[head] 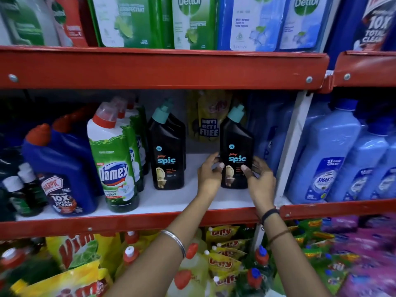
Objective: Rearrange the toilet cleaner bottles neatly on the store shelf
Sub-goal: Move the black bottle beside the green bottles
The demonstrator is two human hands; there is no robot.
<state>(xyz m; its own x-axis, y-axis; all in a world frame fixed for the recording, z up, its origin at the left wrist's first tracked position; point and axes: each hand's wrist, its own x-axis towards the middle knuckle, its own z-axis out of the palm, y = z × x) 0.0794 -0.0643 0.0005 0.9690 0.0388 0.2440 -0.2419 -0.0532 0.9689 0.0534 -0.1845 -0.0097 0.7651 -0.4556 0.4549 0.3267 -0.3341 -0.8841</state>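
Observation:
A black Spic toilet cleaner bottle with a teal cap stands upright on the white middle shelf, near its right end. My left hand grips its lower left side and my right hand grips its lower right side. A second black Spic bottle stands upright further left, with another behind it. Left of those stand green-and-white Domex bottles and blue Harpic bottles with red caps.
A yellow "Buy 1 Get 1 Free" pouch leans at the back between the Spic bottles. A white upright post divides off pale blue bottles at right. Red shelf rails run above and below. Dettol packs fill the top shelf.

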